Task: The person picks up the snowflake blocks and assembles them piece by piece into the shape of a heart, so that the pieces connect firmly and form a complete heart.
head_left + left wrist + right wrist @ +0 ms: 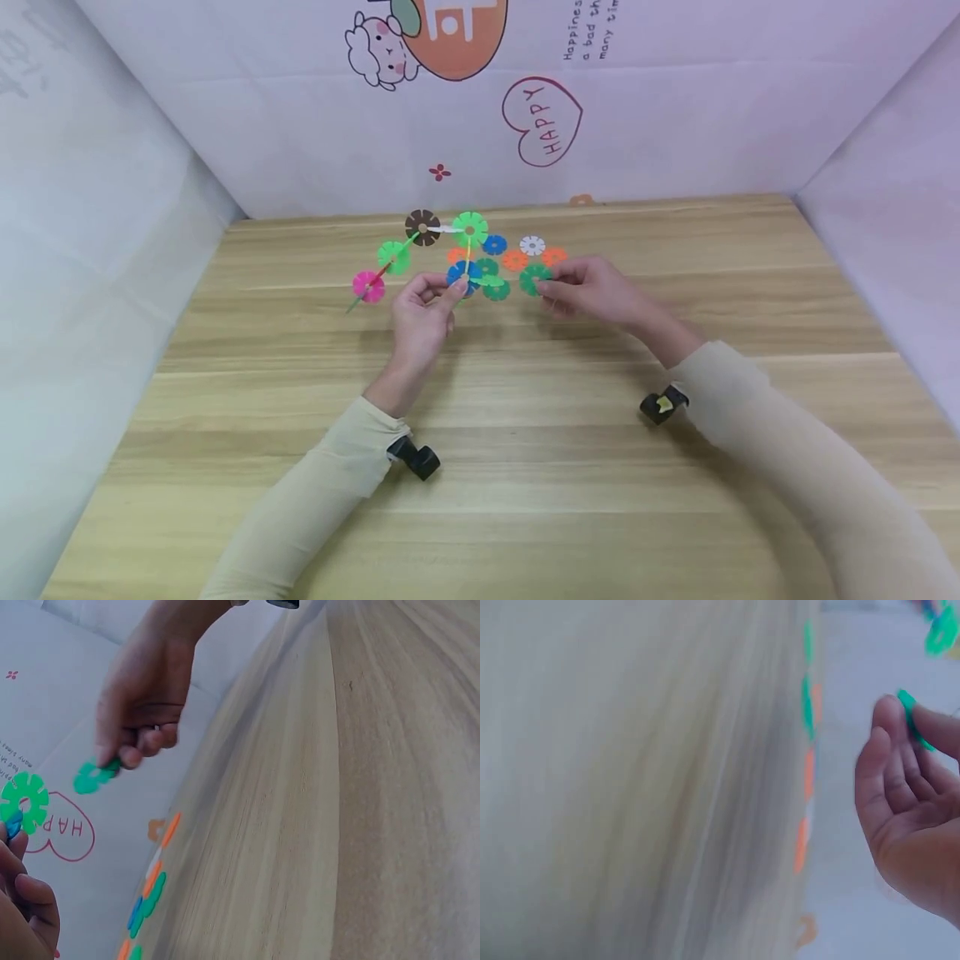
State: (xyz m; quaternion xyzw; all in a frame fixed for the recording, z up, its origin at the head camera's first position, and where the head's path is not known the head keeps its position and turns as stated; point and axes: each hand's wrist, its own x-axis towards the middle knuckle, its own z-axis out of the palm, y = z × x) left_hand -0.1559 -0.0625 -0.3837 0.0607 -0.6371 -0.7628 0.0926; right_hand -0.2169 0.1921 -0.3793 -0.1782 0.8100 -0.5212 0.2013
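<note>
Two hands join snowflake discs above the bench (525,467).
Left hand (423,312) pinches the linked disc chain (450,250) at its blue disc; right hand (592,287) pinches a loose green disc (534,279) just beside it.

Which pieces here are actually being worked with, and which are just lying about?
In hand:
left hand grips the joined snowflake-disc chain
right hand pinches a dark green disc

Lying about:
white disc
orange disc
loose blue disc
</note>
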